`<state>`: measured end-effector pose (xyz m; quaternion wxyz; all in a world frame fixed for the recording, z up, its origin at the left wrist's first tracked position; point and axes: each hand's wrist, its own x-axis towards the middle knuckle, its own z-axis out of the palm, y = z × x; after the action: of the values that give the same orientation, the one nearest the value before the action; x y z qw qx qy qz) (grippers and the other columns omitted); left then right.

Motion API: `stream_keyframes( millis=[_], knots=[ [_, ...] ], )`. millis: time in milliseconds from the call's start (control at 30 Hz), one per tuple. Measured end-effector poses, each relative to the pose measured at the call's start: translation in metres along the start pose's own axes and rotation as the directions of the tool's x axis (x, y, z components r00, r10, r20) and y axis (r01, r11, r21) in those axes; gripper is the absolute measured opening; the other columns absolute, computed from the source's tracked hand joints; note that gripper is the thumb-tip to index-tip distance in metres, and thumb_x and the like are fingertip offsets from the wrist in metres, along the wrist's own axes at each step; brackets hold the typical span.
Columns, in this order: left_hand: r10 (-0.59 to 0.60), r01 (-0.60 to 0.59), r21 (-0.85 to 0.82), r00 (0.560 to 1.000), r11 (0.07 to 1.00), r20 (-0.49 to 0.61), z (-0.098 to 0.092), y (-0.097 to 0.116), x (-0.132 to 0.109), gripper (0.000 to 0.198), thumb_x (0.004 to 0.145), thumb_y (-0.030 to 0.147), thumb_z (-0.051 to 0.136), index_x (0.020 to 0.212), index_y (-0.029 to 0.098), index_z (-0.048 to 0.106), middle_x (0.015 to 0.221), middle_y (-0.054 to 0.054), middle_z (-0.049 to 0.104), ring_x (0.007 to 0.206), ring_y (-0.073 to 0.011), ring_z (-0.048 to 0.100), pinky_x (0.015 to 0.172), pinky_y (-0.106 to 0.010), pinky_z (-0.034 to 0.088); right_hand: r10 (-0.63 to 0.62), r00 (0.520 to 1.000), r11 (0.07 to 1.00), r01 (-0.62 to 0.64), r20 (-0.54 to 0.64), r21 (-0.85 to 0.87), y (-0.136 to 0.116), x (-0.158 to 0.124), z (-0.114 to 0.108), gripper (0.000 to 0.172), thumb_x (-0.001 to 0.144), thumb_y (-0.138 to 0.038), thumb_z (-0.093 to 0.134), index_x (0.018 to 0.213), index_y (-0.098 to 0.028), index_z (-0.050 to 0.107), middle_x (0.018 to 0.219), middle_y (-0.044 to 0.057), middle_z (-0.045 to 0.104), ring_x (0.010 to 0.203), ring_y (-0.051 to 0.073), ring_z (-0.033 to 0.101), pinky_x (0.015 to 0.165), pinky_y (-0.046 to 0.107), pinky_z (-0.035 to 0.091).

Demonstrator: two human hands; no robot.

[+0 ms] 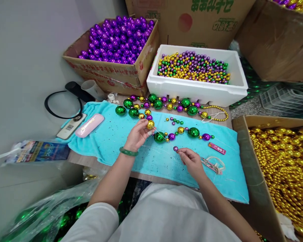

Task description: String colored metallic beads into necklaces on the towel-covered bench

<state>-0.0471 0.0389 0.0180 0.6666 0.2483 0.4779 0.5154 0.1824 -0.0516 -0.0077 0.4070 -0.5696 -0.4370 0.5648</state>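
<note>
My left hand (138, 133), a green bangle on its wrist, pinches a gold bead (150, 124) at the end of a bead string. A thin needle or thread runs from that bead down to the right. My right hand (190, 159) holds a small purple bead (175, 148) between thumb and fingertips. Beyond my hands, a strand with a large green bead (193, 132) and purple and gold beads lies on the turquoise towel (151, 161). Several small loose beads (176, 121) sit above it. A longer strand (169, 106) stretches along the towel's far edge.
A white foam box (197, 88) of small beads and a carton (108, 72) of purple beads stand behind. Scissors (212, 165) and a pink packet (217, 148) lie at right, a phone (71, 127) and pink case (90, 125) at left. Another carton (257, 174) holds gold beads.
</note>
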Motion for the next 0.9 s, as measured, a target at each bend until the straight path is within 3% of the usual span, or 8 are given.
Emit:
stream_keyframes(
  millis=[233,467,900],
  knots=[
    [0.025,-0.025,0.006,1.0,1.0,0.008,0.003,-0.001,-0.003,0.026,0.073,0.03,0.065,0.091,0.021,0.048,0.087,-0.001,0.064,0.082,-0.0173,0.068,0.08,-0.035,0.054,0.003,1.0,1.0,-0.003,-0.01,0.001,-0.002,-0.001,0.0,0.035,0.069,-0.052,0.066,0.073,-0.017,0.066,0.046,-0.005,0.038,0.044,0.009,0.031,0.043,0.023,0.024],
    [0.31,-0.313,0.141,0.95,0.939,0.044,0.01,-0.015,-0.008,0.051,0.065,0.024,0.076,0.109,0.027,0.049,0.106,0.0,0.058,0.088,-0.0121,0.061,0.08,-0.028,0.051,-0.021,0.999,1.0,0.021,-0.028,-0.007,-0.001,0.001,0.0,0.034,0.07,-0.052,0.066,0.074,-0.018,0.066,0.048,-0.005,0.038,0.045,0.009,0.032,0.043,0.024,0.024],
    [0.122,-0.16,0.169,0.97,0.973,0.212,0.043,-0.046,-0.024,0.063,0.063,0.018,0.079,0.117,0.027,0.048,0.105,0.0,0.055,0.088,-0.0118,0.061,0.082,-0.028,0.05,0.04,0.999,0.994,-0.036,-0.035,0.099,0.004,0.008,0.002,0.033,0.069,-0.05,0.067,0.073,-0.019,0.059,0.049,-0.005,0.044,0.045,0.009,0.038,0.042,0.022,0.03]
  ],
)
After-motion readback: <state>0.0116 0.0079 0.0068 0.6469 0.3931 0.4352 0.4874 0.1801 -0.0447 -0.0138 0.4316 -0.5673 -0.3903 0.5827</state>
